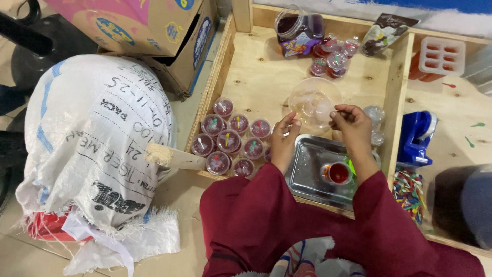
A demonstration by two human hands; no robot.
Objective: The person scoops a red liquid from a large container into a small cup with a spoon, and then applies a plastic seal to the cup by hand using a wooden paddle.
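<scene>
My left hand [284,137] and my right hand [350,122] hover close together over a clear plastic bowl [313,101] of transparent lids. Both have fingers pinched; the right seems to pinch a thin clear lid, too small to be sure. Below them a metal tray [310,172] holds one small open cup of red jelly [338,173]. A cluster of several sealed red jelly cups [228,141] with small coloured spoons stands left of my left hand. Dark red sleeves cover both arms.
A jar of dark red liquid [299,32] and more sealed cups [333,54] stand at the back of the wooden tray [218,72]. A blue tape dispenser [417,137], coloured spoons [408,192], a white mould [442,55], a large sack [97,138] and cardboard boxes [148,25] surround it.
</scene>
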